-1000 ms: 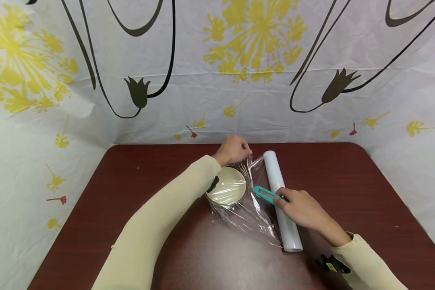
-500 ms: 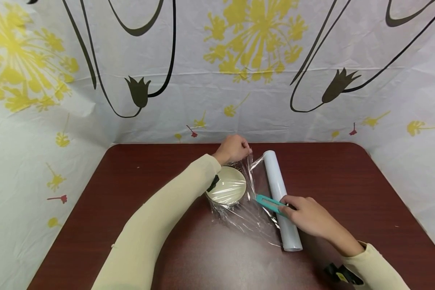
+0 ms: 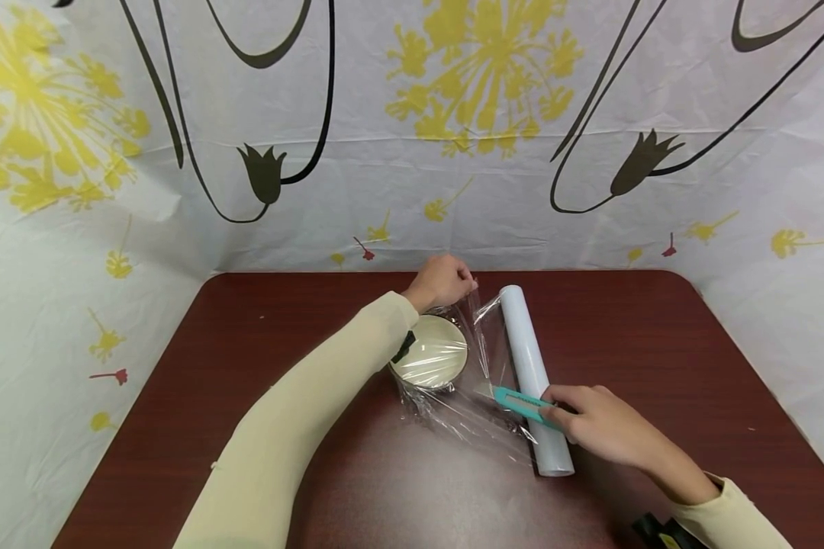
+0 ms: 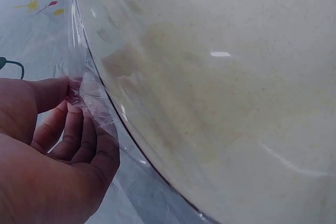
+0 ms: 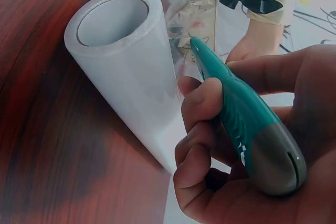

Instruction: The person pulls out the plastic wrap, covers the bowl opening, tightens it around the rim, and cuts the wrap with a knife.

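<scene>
A round cream-coloured bowl (image 3: 429, 352) stands under stretched plastic wrap (image 3: 477, 427), which runs right to its roll (image 3: 524, 335). Beyond the bowl, my left hand (image 3: 442, 282) pinches a gathered edge of the wrap between thumb and fingers, close to the bowl's rim in the left wrist view. My right hand (image 3: 604, 427) grips a teal utility knife (image 3: 522, 404), reaching over the roll. The blade points left at the wrap between bowl and roll. In the right wrist view, the fingers curl round the knife's teal and grey handle (image 5: 252, 119).
The roll lies at a slant on the dark red wooden table (image 3: 302, 305), its hollow near end facing me. Patterned cloth (image 3: 487, 206) hangs behind the table and at both sides. My left sleeve (image 3: 316, 412) crosses the table left of the bowl.
My right hand has drawn the utility knife toward me and slightly right, along the wrap beside the roll. The wrap there has shifted and slackened. My left hand keeps its place.
</scene>
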Tool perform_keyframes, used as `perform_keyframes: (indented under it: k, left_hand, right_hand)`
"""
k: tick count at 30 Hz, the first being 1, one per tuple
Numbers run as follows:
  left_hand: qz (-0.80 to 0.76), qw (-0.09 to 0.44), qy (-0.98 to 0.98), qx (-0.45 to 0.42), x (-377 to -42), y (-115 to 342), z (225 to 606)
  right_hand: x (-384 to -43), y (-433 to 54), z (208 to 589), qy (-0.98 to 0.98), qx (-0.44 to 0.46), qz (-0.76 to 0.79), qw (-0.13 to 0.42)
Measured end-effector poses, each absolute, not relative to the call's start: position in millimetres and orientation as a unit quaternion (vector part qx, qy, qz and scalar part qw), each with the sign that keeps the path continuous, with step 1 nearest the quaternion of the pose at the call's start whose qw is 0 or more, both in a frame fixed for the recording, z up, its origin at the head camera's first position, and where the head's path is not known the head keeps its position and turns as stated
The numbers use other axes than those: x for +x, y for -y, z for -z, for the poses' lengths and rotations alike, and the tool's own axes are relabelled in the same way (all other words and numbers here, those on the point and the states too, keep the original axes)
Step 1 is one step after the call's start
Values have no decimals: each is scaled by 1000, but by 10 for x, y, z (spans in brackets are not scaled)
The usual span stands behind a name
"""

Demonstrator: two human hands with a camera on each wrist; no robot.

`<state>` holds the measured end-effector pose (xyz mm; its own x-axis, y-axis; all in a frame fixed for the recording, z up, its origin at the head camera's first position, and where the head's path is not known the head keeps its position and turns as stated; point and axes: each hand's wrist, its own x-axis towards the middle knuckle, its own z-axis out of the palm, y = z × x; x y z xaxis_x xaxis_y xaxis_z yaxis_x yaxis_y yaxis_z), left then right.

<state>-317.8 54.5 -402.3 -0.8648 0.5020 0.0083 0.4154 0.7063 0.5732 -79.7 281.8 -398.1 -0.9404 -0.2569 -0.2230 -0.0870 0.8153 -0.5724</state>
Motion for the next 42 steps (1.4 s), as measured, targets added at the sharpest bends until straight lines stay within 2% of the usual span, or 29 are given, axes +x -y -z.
perform_keyframes:
  k: [8, 11, 17, 22, 31, 32, 42]
  left_hand:
    - [-300, 65, -920, 245, -3077, -529, 3954]
    - [-298, 75, -919, 248, -3140, -531, 3979]
    - [-290, 79, -920, 252, -3457, -603, 4278]
    - [-290, 84, -921, 248, -3507, -622, 4325]
    - [-286, 80, -925, 237, -3336, -601, 4170]
    - [-292, 75, -922, 244, -3400, -596, 4228]
    - [-298, 68, -919, 250, -3112, -524, 3967]
  right_hand:
    - [-718, -2873, 3967, -932, -114, 301, 170]
    - [-692, -2891, 3961, -928, -126, 305, 172]
    - [-639, -2933, 3964, -917, -156, 317, 186]
    - [-579, -2954, 3975, -910, -186, 320, 186]
    - [-478, -2964, 3993, -905, -223, 316, 178]
    - [-471, -2966, 3994, -905, -224, 314, 178]
    - [-430, -3003, 3995, -905, -230, 304, 187]
